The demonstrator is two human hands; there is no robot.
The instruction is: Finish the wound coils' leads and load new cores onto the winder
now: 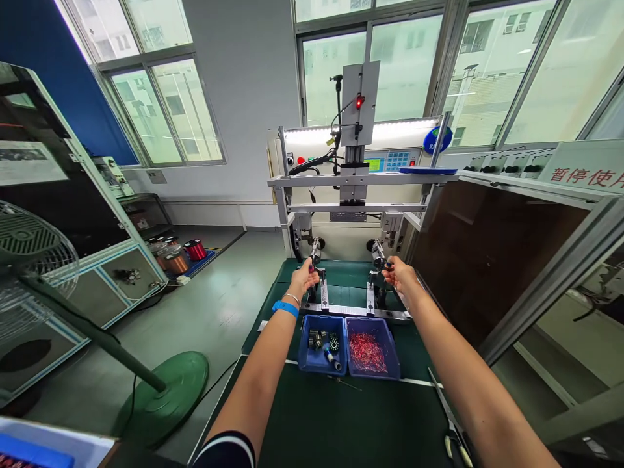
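Observation:
My left hand [303, 278] reaches to the left metal spindle [316, 250] of the machine, its fingers closed at the spindle's lower end. What they grip is too small to make out. My right hand [400, 274] is at the right metal spindle [377, 253], thumb and fingers pinched around a small dark piece [389, 265] that I cannot name. Below the hands runs a metal bracket frame [346, 311]. Nearer to me stand a blue bin [303, 354] with several dark cylindrical metal parts and a purple-blue bin [394, 357] full of short red wire pieces.
Scissors [453, 422] lie on the green bench [351, 422] at right, a thin tool [345, 383] before the bins. The machine's control panel [390, 161] stands behind. A green fan stand [166, 390] is on the floor at left; a dark brown panel [487, 247] borders the right.

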